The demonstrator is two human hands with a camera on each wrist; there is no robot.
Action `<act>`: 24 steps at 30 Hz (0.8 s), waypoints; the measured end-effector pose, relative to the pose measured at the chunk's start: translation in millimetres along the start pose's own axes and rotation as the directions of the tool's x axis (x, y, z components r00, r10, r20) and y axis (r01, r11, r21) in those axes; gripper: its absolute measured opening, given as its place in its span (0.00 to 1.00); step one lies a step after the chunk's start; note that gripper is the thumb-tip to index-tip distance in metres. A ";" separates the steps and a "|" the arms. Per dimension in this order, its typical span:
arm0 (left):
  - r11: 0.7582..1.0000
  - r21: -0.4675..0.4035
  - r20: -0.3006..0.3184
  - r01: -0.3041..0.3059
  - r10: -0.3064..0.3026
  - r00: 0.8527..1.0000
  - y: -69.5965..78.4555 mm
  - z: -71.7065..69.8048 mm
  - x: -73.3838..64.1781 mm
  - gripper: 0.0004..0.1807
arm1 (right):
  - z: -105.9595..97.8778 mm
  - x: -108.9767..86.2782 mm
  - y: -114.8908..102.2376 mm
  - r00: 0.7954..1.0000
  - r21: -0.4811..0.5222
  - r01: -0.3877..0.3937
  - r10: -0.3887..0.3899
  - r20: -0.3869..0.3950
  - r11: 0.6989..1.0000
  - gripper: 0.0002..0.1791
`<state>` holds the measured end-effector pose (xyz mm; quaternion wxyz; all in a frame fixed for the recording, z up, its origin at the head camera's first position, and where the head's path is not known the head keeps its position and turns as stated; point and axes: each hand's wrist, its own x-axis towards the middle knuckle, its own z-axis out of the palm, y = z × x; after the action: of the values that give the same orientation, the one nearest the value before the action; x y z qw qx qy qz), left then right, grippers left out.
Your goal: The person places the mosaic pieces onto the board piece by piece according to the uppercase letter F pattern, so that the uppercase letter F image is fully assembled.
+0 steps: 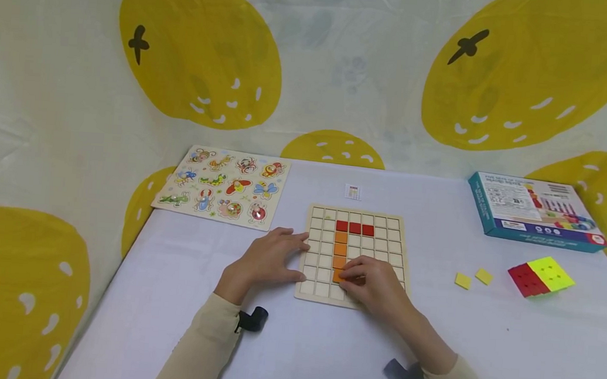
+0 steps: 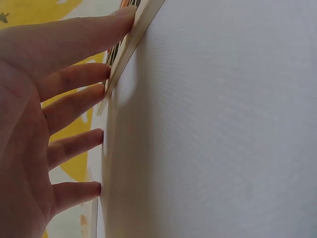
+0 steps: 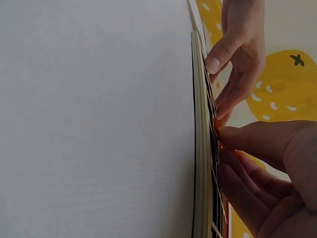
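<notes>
Tabletop (image 1: 168, 309) | board (image 1: 382, 232): red tiles (image 1: 355, 228), orange tiles (image 1: 340, 249) | hands: left (image 1: 267, 258) spread, right (image 1: 378, 286) pinching orange tile (image 1: 336, 276)

The left hand (image 1: 269, 257) is spread, thumb apart, while the right hand (image 1: 378, 286) pinches between thumb and fingers.

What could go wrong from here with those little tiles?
The lowest small orange square tile, pinched by the right hand, might slip or settle crooked. The left hand touches the edge of the pale wooden grid board, so a push could shift it. Two small yellow square tiles lie off the board and could be brushed aside.
</notes>
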<state>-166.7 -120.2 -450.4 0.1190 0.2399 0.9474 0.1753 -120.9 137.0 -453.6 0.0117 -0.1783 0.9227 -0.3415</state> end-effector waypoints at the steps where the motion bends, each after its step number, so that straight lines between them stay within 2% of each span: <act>1: 1.000 -0.001 -0.001 0.000 0.000 1.000 0.0 0.1 -0.1 0.33 | 0.0 0.2 -0.3 1.000 -0.012 0.006 -0.006 0.000 1.000 0.08; 10: 1.000 -0.002 -0.005 -0.004 0.004 1.000 0.0 -0.4 -0.4 0.33 | 0.5 1.3 0.3 0.997 -0.072 0.077 -0.077 0.005 0.994 0.08; 24: 1.000 -0.003 0.005 0.001 -0.001 1.000 1.2 -1.6 -0.4 0.34 | -0.4 5.2 3.0 0.999 -0.025 0.041 -0.040 0.035 0.999 0.08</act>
<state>-166.3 -119.9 -448.4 0.1218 0.2399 0.9469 0.1759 -126.8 137.6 -454.7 0.0186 -0.2031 0.9228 -0.3268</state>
